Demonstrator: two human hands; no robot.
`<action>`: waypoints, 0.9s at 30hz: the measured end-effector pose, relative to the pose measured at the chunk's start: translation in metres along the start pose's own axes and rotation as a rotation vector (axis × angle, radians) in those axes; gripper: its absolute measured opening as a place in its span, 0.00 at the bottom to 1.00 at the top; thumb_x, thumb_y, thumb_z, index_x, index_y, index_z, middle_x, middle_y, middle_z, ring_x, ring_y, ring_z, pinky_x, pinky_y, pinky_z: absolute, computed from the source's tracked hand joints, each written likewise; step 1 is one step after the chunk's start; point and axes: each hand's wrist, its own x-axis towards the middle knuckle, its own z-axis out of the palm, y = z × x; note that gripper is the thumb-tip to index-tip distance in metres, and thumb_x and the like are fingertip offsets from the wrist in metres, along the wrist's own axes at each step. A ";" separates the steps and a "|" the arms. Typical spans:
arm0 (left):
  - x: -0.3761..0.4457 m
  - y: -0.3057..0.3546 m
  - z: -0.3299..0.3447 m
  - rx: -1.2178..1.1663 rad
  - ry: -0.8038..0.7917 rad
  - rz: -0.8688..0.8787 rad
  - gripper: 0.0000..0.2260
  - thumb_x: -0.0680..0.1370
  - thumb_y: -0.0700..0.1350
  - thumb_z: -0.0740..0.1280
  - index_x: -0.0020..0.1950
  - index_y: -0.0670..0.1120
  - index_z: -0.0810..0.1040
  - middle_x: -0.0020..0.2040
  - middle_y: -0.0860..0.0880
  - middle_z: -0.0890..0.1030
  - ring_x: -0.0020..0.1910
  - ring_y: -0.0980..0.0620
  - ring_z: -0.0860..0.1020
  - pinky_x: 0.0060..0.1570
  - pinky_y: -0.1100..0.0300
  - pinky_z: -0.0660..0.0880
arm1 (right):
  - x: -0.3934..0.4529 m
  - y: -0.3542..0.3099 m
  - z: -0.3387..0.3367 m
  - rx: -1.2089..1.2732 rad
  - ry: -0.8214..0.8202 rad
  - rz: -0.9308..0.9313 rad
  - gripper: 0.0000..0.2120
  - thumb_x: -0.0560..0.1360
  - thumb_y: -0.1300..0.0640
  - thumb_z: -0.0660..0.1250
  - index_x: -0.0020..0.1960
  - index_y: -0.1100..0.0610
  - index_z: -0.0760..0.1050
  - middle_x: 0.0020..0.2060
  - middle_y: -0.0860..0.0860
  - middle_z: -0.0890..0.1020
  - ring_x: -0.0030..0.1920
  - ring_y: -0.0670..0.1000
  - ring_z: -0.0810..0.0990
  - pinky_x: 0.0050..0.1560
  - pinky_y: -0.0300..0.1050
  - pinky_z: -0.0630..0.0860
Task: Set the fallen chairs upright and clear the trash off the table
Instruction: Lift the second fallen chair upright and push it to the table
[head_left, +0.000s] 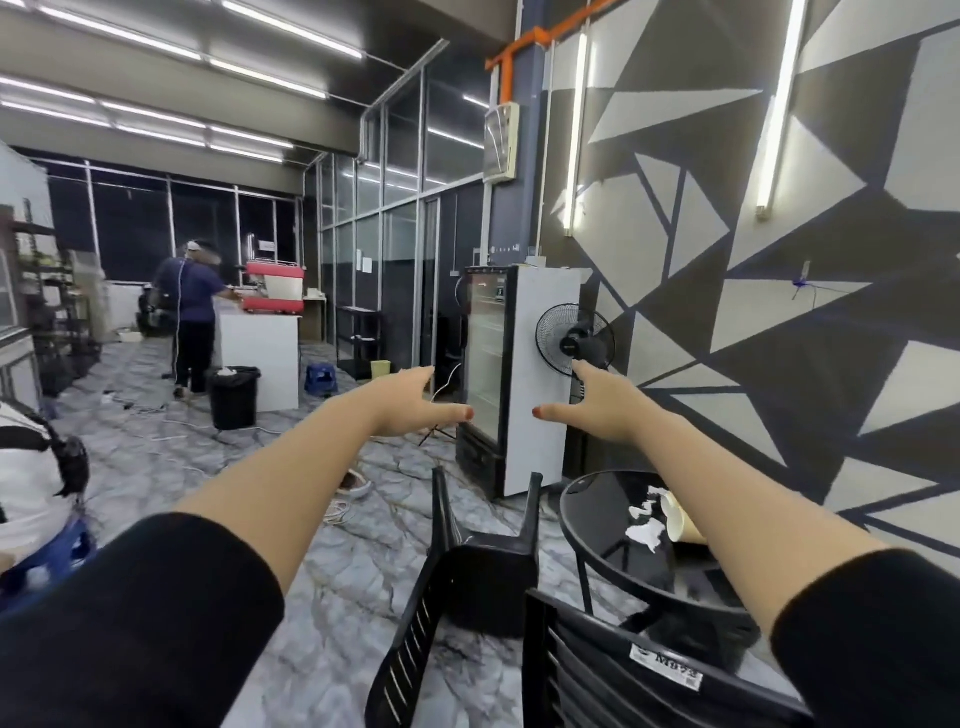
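**Both hands out, nothing held**

The left hand (410, 402) and right hand (597, 402) reach forward at arm's length, fingers straight and spread, thumbs pointing toward each other, gripping nothing. Below them a black chair (467, 577) lies tipped on the floor, two legs pointing up. Just right of it stands a round black table (587, 525) carrying a paper cup (680, 522) on its side and crumpled white paper (645, 531). A second chair (613, 675) sits at the bottom edge.
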 end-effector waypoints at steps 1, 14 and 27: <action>-0.002 -0.008 -0.004 0.007 -0.011 -0.003 0.46 0.69 0.70 0.60 0.77 0.46 0.48 0.78 0.46 0.55 0.75 0.46 0.59 0.72 0.48 0.59 | 0.005 -0.011 0.005 0.006 0.000 -0.008 0.48 0.67 0.34 0.66 0.74 0.60 0.51 0.74 0.56 0.61 0.72 0.57 0.62 0.67 0.50 0.62; -0.004 -0.138 -0.065 0.018 -0.003 -0.011 0.46 0.68 0.70 0.60 0.76 0.46 0.49 0.78 0.45 0.55 0.75 0.45 0.58 0.71 0.50 0.57 | 0.071 -0.135 0.072 0.018 -0.026 -0.022 0.50 0.66 0.34 0.67 0.74 0.62 0.49 0.74 0.58 0.60 0.72 0.57 0.61 0.67 0.49 0.62; 0.034 -0.214 -0.062 0.068 -0.057 -0.025 0.49 0.65 0.73 0.57 0.77 0.46 0.48 0.78 0.45 0.54 0.75 0.45 0.58 0.71 0.49 0.57 | 0.132 -0.155 0.125 -0.012 -0.039 0.036 0.52 0.65 0.32 0.65 0.74 0.62 0.48 0.74 0.58 0.60 0.72 0.58 0.60 0.68 0.51 0.61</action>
